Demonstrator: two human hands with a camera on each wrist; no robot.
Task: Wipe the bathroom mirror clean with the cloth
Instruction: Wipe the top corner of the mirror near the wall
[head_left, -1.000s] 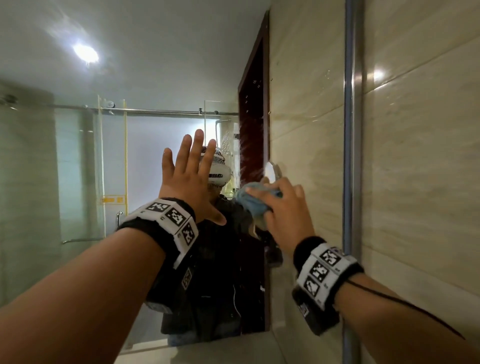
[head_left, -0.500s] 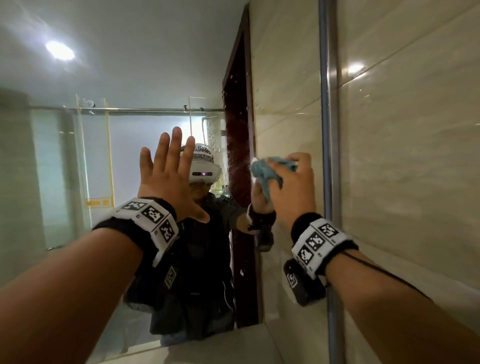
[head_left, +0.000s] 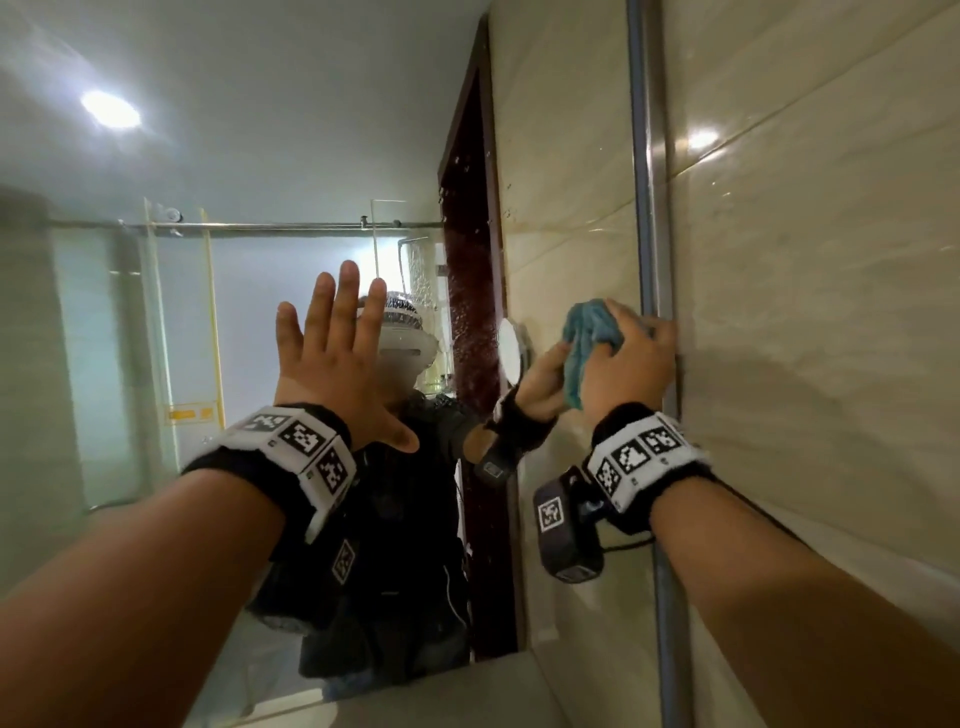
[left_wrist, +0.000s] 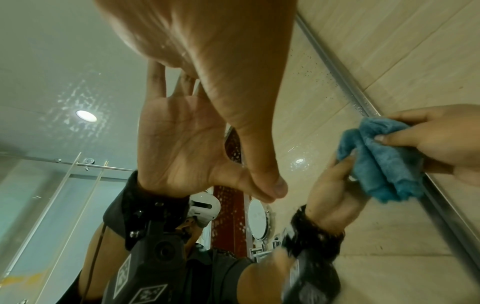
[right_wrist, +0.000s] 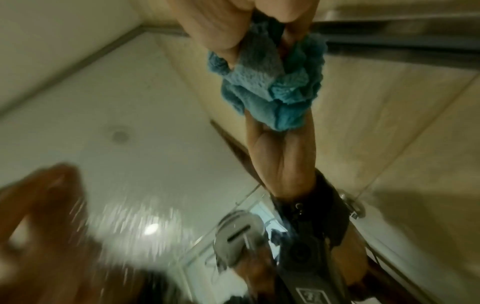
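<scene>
Head view: right hand (head_left: 626, 366) grips bunched cloth (head_left: 589, 332) on mirror (head_left: 571, 208) by the frame (head_left: 647, 156), left hand (head_left: 332, 358) flat and spread on glass, holding nothing; best press evenly, overlap strokes toward the spots.

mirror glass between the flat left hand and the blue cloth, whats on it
In the head view, between the left hand and the blue cloth gripped by the right hand, the mirror carries water droplets over the reflected dark door frame.
</scene>
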